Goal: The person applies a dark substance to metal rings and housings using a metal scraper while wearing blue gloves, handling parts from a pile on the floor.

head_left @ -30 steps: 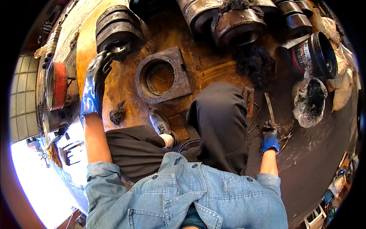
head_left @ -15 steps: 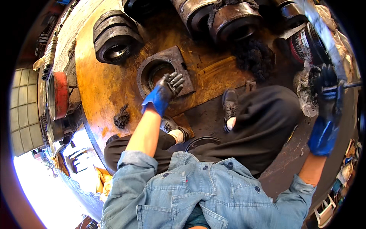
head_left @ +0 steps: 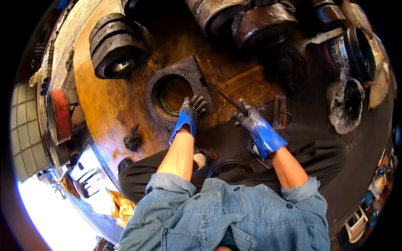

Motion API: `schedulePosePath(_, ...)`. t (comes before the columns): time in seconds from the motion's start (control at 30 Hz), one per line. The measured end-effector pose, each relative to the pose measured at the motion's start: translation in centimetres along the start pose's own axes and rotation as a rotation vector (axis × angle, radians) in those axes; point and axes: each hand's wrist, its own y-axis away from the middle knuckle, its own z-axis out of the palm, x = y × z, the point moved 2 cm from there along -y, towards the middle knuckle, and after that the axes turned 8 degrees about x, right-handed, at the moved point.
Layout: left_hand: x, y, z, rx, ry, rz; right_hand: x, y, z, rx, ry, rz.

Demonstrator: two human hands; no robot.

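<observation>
A square metal plate with a round hole [head_left: 178, 90] lies on a rusty orange surface [head_left: 106, 104]. My left hand [head_left: 189, 116], in a blue and grey glove, rests on the plate's near right edge with its fingers curled over the rim. My right hand [head_left: 255, 125], also gloved in blue, grips a thin dark metal tool [head_left: 229, 101] whose tip points toward the plate's right corner. My dark trouser legs and a shoe [head_left: 202, 158] sit just below the plate.
A heavy round grooved metal part [head_left: 115, 50] stands at the far left. Large dirty cylinders [head_left: 238, 21] line the back. A black tub [head_left: 356, 54] and a bag-lined container [head_left: 345, 104] are at the right. A red cylinder [head_left: 60, 115] sits at the left edge.
My right hand swung in from the far right to the plate's right side, now holding the thin tool. My left hand slid from the hole's rim to the plate's near edge.
</observation>
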Motion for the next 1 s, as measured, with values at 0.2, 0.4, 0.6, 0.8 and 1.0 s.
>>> schedulePosePath(0.2, 0.1, -0.5, 0.1, 0.019, -0.019, -0.019, 0.2, 0.7, 1.1, -0.048, 0.416, -0.084)
schedulePosePath(0.4, 0.4, 0.0, 0.2, 0.007, -0.027, -0.053, -0.3, -0.5, 1.1, -0.106, 0.092, 0.173)
schedulePosePath(0.6, 0.4, -0.2, -0.1, 0.009, 0.016, -0.021, -0.6, 1.4, 4.4, 0.037, 0.547, -0.071)
schedulePosePath(0.8, 0.4, 0.0, 0.2, -0.007, 0.034, -0.039, -0.3, -3.7, 1.9, -0.119, -0.132, -0.017)
schedulePosePath(1.0, 0.2, -0.5, -0.3, -0.008, 0.015, -0.024, -5.4, -5.4, 5.9, -0.095, 0.547, -0.269)
